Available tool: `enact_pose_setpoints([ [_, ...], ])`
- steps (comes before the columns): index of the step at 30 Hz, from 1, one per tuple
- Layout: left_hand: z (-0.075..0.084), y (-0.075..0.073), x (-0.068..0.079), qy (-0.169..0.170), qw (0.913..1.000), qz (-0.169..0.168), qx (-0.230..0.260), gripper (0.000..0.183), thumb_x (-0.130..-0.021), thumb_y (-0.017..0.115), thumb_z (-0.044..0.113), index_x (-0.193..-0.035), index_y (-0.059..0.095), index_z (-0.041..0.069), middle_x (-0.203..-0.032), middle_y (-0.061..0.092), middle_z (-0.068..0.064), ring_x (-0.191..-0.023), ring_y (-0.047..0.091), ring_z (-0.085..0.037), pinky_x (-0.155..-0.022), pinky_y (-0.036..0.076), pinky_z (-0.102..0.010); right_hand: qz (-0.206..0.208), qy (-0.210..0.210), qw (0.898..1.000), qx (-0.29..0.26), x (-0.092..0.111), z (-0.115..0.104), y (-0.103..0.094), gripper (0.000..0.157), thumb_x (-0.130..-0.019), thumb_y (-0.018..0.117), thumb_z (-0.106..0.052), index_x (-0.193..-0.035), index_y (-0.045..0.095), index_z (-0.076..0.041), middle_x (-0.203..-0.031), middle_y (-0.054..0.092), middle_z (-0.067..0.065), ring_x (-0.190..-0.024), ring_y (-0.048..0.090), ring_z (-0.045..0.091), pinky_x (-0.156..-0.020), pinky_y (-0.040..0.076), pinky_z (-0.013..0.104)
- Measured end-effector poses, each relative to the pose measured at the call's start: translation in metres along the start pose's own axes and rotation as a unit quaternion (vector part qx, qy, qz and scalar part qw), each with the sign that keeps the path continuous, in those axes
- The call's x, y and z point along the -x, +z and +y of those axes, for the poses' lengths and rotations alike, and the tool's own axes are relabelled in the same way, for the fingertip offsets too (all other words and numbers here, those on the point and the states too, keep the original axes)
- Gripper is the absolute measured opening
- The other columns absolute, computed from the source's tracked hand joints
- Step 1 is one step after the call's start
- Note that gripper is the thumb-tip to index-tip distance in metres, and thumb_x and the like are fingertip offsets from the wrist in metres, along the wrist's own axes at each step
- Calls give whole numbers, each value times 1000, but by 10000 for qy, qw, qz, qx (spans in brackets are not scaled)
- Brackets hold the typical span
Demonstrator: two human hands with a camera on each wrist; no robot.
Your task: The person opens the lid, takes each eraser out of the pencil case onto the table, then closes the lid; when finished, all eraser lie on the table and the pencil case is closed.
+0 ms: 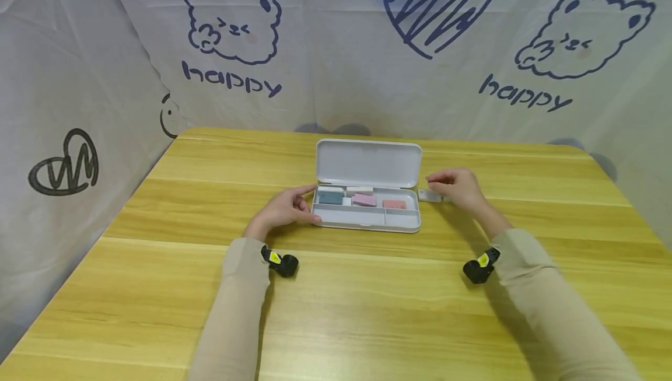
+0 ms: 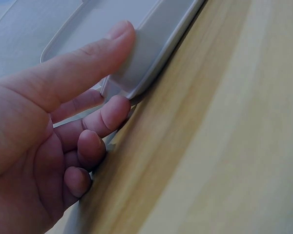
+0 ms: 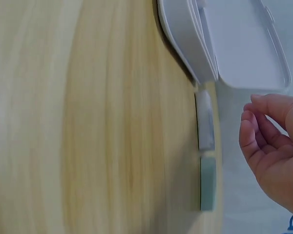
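Note:
A white pencil case [image 1: 352,215] lies on the table with its lid [image 1: 368,162] raised. My left hand [image 1: 283,209] holds its left end, thumb at the front corner and index finger at the back. Inside the rear compartment lie a teal block [image 1: 331,198], a lilac block [image 1: 364,201], a pink block [image 1: 394,204] and white blocks [image 1: 359,191], all eraser-like. Just right of the case, a white eraser-like block [image 3: 205,120] and a pale green one [image 3: 208,183] stand in a row. My right hand [image 1: 458,188] hovers by them, fingers loosely bent, nothing visible in it.
The wooden table [image 1: 367,311] stretches out in front and to both sides. A white cloth [image 1: 336,48] with bear and heart drawings hangs behind it and along the left. The case's front tray has a divider [image 1: 385,216].

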State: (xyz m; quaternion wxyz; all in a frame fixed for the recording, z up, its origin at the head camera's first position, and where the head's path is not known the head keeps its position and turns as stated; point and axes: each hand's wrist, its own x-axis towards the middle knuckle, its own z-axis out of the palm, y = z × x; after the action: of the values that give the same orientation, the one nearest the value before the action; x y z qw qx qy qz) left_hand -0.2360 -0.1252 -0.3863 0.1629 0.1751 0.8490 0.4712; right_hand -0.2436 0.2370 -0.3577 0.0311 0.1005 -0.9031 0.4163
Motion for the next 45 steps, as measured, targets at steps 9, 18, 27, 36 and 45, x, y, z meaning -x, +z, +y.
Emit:
enact_pose_setpoints([
  [9,0,-1,0,-7,10000,7,3,81,-71,76,17,-138,32,5,-70,56,-5,-61,45,-13,-59,36,-26,-352,-514,9981,-14,-7,-10,20,20,-80,64,-1,-96,65,11,-93,63,22,-76,56,19,-60,43,17],
  [18,1,0,1,8,10000,-16,47,80,-71,76,17,-138,33,5,-70,55,-5,-60,44,-13,-58,35,-26,-698,-772,9945,151,-10,-14,33,19,-78,66,1,-95,66,9,-89,64,18,-79,57,25,-70,47,34],
  [27,4,0,3,-22,10000,5,30,80,-71,76,16,-138,32,5,-71,55,-6,-61,44,-13,-60,36,-26,-1152,-712,9905,220,-6,-17,37,22,-75,69,-1,-95,66,8,-91,65,19,-74,57,21,-62,46,24],
  [36,1,0,1,-5,10000,25,10,82,-71,76,17,-138,32,5,-71,56,-5,-62,45,-14,-60,37,-26,-1520,-1066,9814,484,-6,-16,37,20,-78,67,-1,-95,66,8,-96,64,20,-86,59,26,-70,46,32],
  [45,0,0,0,-21,10000,19,44,82,-71,76,17,-138,32,6,-71,56,-5,-61,45,-13,-60,36,-26,-1821,-1081,9754,612,-5,-19,35,22,-82,62,-1,-102,63,9,-103,61,22,-99,55,33,-81,44,41],
])
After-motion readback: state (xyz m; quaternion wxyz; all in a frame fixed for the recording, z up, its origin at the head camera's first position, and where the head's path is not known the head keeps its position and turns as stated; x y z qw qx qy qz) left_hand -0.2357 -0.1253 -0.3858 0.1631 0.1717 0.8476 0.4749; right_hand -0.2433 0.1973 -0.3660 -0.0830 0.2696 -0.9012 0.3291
